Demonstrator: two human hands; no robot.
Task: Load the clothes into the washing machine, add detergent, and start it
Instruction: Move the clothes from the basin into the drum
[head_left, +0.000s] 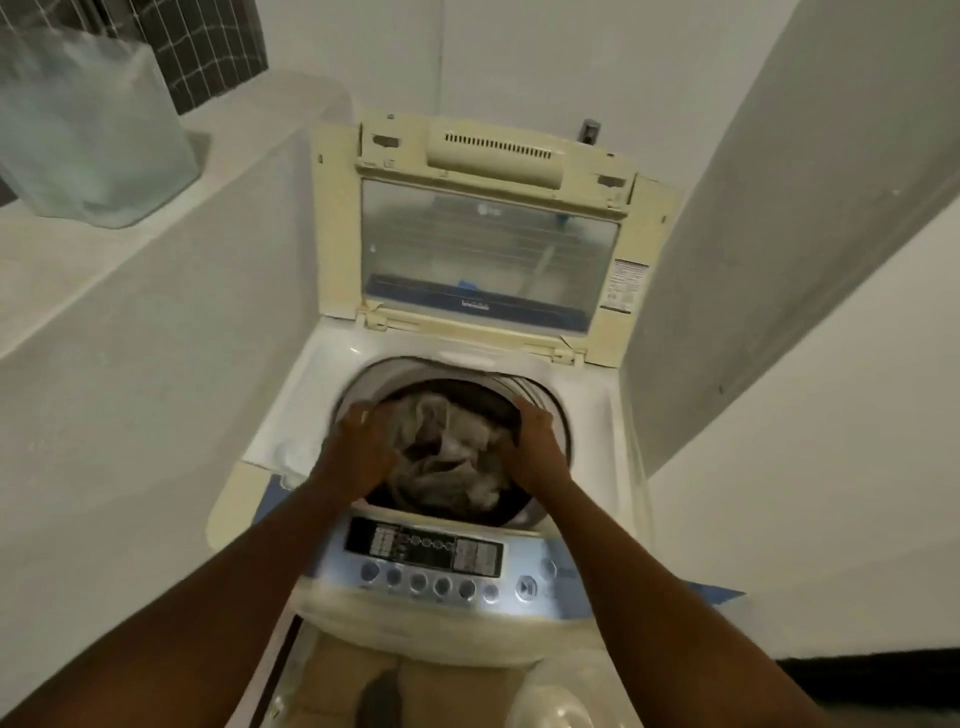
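Observation:
A white top-loading washing machine (587, 415) stands in front of me with its lid (488, 249) raised upright. Its drum holds a bundle of grey and beige clothes (447, 457). My left hand (363, 447) reaches into the left side of the drum opening, fingers spread against the clothes. On the right side of the opening, my right hand (535, 447) has its fingers bent down over the bundle; whether they grip the cloth is unclear. The control panel (431, 561) with its row of round buttons lies under my forearms.
A low white wall (156, 322) flanks the machine on the left, with a translucent plastic container (88, 130) on its ledge. A white wall (805, 260) closes in on the right. A clear rounded object (556, 706) sits below the machine's front edge.

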